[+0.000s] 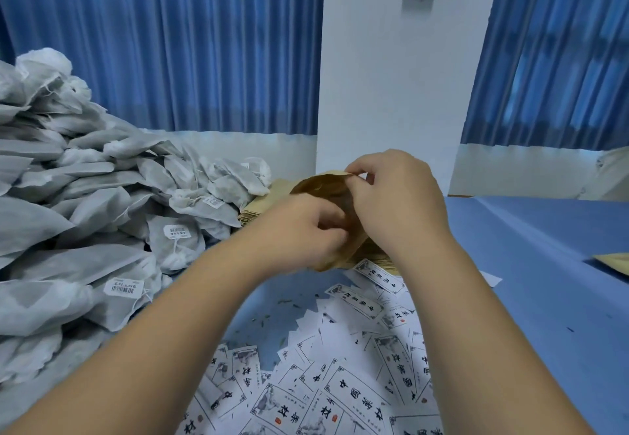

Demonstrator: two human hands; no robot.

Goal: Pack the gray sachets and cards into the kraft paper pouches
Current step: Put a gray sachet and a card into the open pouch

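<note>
Your right fingers (pixel 361 185) were pinching the far lip of a kraft pouch (pixel 323 189) and your left fingers (pixel 332 230) were curled round its near side. Its mouth gaped open between your right hand (pixel 391 196) and left hand (pixel 306 227), just above the stack of flat pouches (pixel 260 208). The gray sachets (pixel 85 203) sat heaped on the left, right up against that stack. The cards (pixel 340 383) lay scattered on the blue table (pixel 544 281) nearer you, and one more pouch (pixel 612 262) was way off at the right edge.
</note>
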